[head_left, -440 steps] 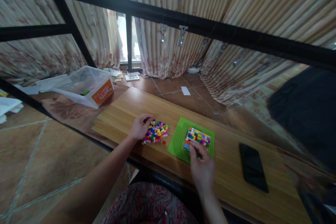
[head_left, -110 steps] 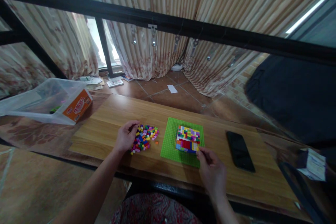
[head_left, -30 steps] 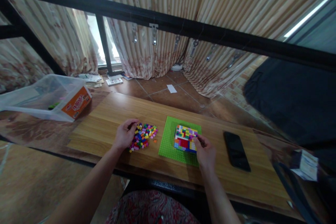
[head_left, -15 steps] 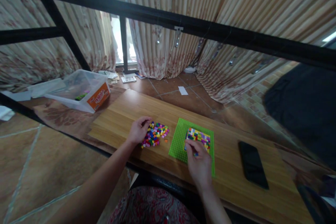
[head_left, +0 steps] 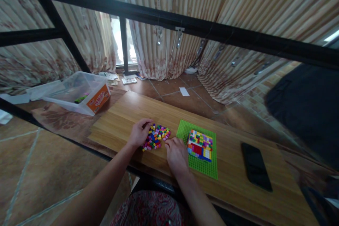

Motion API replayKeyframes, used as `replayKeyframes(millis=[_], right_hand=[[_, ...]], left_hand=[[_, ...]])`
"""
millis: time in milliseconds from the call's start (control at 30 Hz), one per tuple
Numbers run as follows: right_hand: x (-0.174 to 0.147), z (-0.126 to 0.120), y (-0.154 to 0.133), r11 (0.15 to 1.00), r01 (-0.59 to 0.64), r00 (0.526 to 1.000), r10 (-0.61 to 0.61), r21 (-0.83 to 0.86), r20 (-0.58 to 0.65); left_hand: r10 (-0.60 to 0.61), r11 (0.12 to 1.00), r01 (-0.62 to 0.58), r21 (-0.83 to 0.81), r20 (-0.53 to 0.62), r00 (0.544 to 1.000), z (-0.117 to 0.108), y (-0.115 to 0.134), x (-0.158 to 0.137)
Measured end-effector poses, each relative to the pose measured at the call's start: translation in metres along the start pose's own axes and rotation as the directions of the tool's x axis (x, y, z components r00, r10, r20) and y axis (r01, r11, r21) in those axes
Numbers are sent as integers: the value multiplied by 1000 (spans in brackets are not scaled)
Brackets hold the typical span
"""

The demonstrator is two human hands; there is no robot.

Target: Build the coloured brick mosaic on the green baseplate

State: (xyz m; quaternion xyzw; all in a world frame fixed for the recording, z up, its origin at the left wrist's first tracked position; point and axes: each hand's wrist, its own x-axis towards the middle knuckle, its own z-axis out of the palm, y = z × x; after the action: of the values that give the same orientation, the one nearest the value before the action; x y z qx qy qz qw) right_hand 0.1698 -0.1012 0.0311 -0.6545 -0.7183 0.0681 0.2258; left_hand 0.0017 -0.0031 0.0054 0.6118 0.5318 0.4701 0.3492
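Note:
A loose pile of small colourful toy bricks point(head_left: 158, 135) lies on the wooden table. Along the pile's left edge rests my left hand point(head_left: 139, 132), its fingers bent and a gap showing between thumb and forefinger. My right hand point(head_left: 176, 153) is at the pile's right edge, fingertips pinched together low over the wood. Whatever they grip is too small or hidden to make out. Just right of that hand, a green studded baseplate point(head_left: 202, 170) carries a low rectangular build of mixed bricks point(head_left: 200, 143), with a red patch and a blue strip along its near side.
A black phone point(head_left: 255, 166) lies on the right part of the wooden table point(head_left: 127, 107). Beyond the table's left end stands a clear plastic box point(head_left: 76, 91) with an orange label. A black metal rail point(head_left: 164, 16) crosses in front of the curtains point(head_left: 169, 53).
My right hand has moved left from over the brick build to the right edge of the pile, uncovering the build. My left hand has stayed in place.

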Motion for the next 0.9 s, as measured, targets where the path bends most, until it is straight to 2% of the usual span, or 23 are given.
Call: replayKeyframes(millis=[133, 233, 300, 400, 533, 600, 667, 800, 900], right_hand=[[-15, -13, 1, 971, -44, 994, 65, 236, -83], [-33, -29, 13, 910, -106, 975, 174, 401, -137], [-46, -39, 28, 867, -174, 944, 281, 467, -171], [-61, -50, 56, 788, -275, 866, 452, 550, -216], [-71, -56, 93, 663, -373, 715, 651, 649, -255], [-72, -56, 109, 584, -392, 635, 731, 711, -250], [-71, -54, 120, 530, -398, 586, 775, 749, -237], [-68, -51, 128, 504, -393, 578, 786, 769, -220], [-66, -51, 124, 515, -389, 604, 769, 764, -211]], left_hand=[[1, 1000, -1, 6, 8, 1000, 0, -1, 0], [-2, 1000, 2, 20, 12, 1000, -1, 0, 0], [-3, 1000, 2, 26, 12, 1000, -1, 0, 0], [-1, 1000, 1, 29, 12, 1000, -1, 0, 0], [9, 999, -9, 41, 13, 1000, -1, 1, 1], [8, 999, -9, 39, 13, 1000, -1, 1, 1], [5, 999, -6, 42, 11, 1000, -1, 1, 1], [5, 998, -5, 55, 7, 1000, -1, 0, 2], [7, 998, -7, 56, 3, 1000, -1, -2, 2]])
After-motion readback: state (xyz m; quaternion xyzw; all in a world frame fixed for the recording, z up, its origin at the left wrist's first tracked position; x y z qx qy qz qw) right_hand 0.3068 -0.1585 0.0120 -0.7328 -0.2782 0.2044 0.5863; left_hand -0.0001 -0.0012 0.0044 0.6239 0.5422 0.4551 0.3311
